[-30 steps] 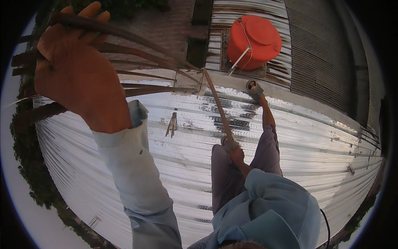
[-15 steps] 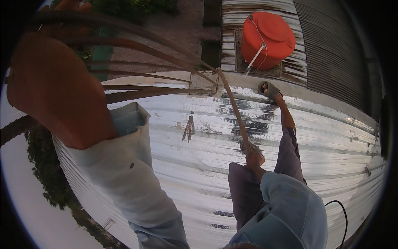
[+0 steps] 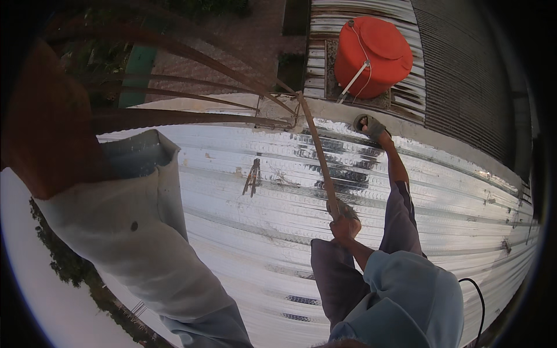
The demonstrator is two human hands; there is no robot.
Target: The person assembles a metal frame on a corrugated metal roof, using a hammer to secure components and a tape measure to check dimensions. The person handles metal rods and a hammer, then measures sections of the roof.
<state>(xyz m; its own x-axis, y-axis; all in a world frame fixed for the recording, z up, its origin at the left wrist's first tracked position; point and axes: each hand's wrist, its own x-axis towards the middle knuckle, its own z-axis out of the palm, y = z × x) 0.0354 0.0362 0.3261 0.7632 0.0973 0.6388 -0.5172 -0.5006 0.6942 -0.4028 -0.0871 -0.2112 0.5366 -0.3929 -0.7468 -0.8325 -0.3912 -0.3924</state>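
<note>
My right hand (image 3: 346, 228), low in the middle, is closed around a long, thin wooden stick (image 3: 318, 151). The stick slants up to the left, and its far end reaches the concrete at the foot of several bent, ribbed steel bars (image 3: 191, 118). My left arm is raised on the left side in a pale rolled sleeve. The left hand (image 3: 43, 104) is dark and blurred near the bars; its fingers cannot be made out. A dark pincer-like tool (image 3: 253, 177) lies on the metal roof between my arms.
Underfoot is a shiny corrugated metal roof (image 3: 232, 214), edged by a concrete ledge (image 3: 452, 145). My sandalled foot (image 3: 369, 125) stands near that ledge. Beyond it are a red water tank (image 3: 371, 58) with a white pipe and a lower paved yard (image 3: 209, 64). A black cable (image 3: 480, 301) curves at right.
My left arm has shifted left and its hand has become darker and more blurred. The stick stays in my right hand, and the whole view has shifted slightly.
</note>
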